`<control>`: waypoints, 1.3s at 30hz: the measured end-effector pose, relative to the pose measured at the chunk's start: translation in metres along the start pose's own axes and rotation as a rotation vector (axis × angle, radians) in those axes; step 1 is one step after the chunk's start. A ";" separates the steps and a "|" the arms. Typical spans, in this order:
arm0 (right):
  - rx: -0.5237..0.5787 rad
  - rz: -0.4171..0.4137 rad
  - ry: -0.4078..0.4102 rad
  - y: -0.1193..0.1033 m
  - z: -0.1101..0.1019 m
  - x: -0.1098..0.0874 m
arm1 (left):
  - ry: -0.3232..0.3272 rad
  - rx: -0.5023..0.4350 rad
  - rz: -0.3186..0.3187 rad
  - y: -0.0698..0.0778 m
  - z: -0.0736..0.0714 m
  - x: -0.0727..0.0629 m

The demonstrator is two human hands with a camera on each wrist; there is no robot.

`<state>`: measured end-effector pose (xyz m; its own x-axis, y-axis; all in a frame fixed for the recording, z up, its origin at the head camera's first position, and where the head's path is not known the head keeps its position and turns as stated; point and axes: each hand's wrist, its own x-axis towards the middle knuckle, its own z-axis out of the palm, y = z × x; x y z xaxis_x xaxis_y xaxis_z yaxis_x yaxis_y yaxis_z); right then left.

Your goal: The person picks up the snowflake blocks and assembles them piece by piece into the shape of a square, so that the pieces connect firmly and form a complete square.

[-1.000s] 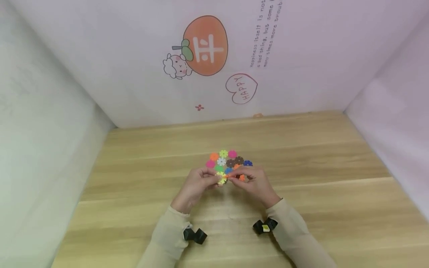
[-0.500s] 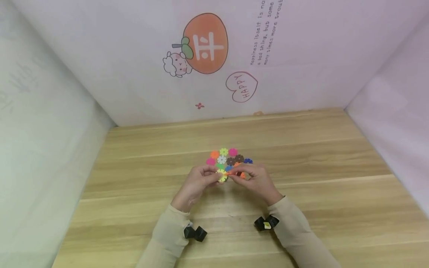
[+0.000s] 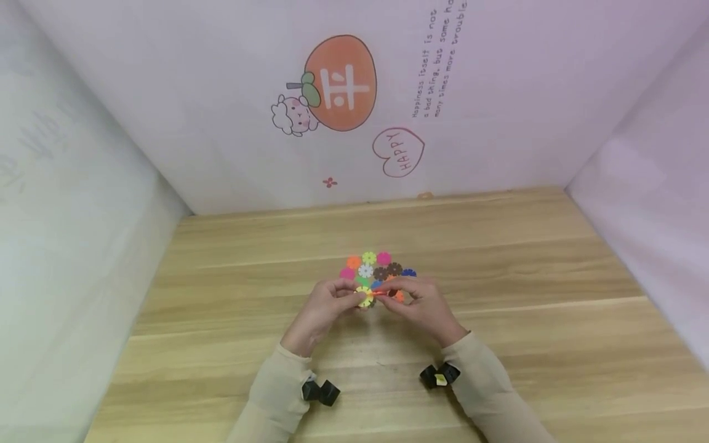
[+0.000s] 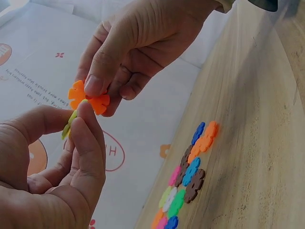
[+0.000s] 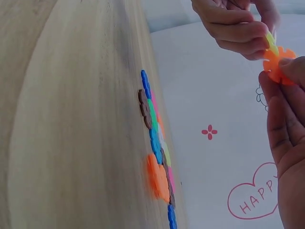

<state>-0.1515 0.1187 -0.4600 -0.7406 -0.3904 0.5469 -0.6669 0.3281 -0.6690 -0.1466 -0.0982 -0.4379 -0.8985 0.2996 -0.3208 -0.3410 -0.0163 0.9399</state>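
Close over the table, my left hand pinches a yellow notched snowflake disc between thumb and fingers. Facing it, my right hand pinches an orange snowflake disc by its far side. In the left wrist view the two discs meet edge to edge, set crosswise at their slots. The right wrist view shows the yellow disc against the orange one's rim, partly covered by fingers. Beyond the hands lies a group of loose discs, among them white, brown and pink ones.
The loose discs lie flat on the wooden table, some hidden behind the hands in the head view. A dark blue disc marks the group's right end. White printed sheets wall the table at the back and both sides.
Both hands keep their pinch on the yellow and orange discs, almost in place. The head view has tilted slightly, and the orange disc now appears more edge-on.
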 end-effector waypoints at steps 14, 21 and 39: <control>-0.154 0.448 -0.154 0.007 -0.014 -0.001 | 0.054 -0.012 0.009 0.000 -0.011 0.000; -0.234 0.533 -0.181 0.014 -0.011 -0.004 | 0.062 -0.011 0.007 0.000 -0.013 0.001; -0.363 0.542 -0.249 0.021 -0.003 -0.006 | 0.054 0.005 0.005 -0.002 -0.015 0.003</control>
<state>-0.1618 0.1307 -0.4757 -0.9649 -0.2618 0.0224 -0.2258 0.7825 -0.5803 -0.1529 -0.1114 -0.4420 -0.9138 0.2479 -0.3218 -0.3353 -0.0129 0.9420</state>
